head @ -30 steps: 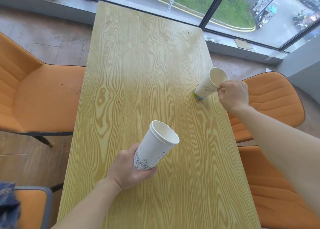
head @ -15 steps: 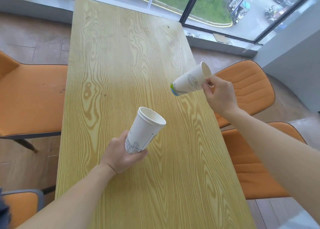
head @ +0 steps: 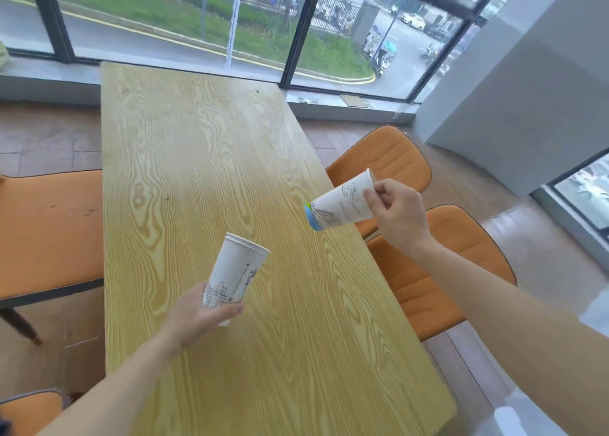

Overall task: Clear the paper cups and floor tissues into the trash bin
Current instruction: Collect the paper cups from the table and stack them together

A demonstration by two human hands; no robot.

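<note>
My left hand (head: 194, 320) grips the base of a tall white paper cup (head: 235, 274) with line drawings, held nearly upright above the wooden table (head: 204, 159). My right hand (head: 395, 211) pinches the rim of a second white paper cup (head: 339, 205) with a blue-green base. That cup lies tilted on its side in the air over the table's right edge, mouth pointing right. No trash bin or floor tissues are in view.
Orange chairs stand on both sides: one at the left (head: 49, 231), two at the right (head: 385, 159) (head: 438, 264), and a corner of another at bottom left (head: 29, 412). Large windows (head: 184, 17) run along the far wall. A grey wall (head: 527, 89) rises at right.
My right hand has lifted the second cup off the table and tipped it sideways. The left hand has kept its cup raised. The view has tilted up and turned right.
</note>
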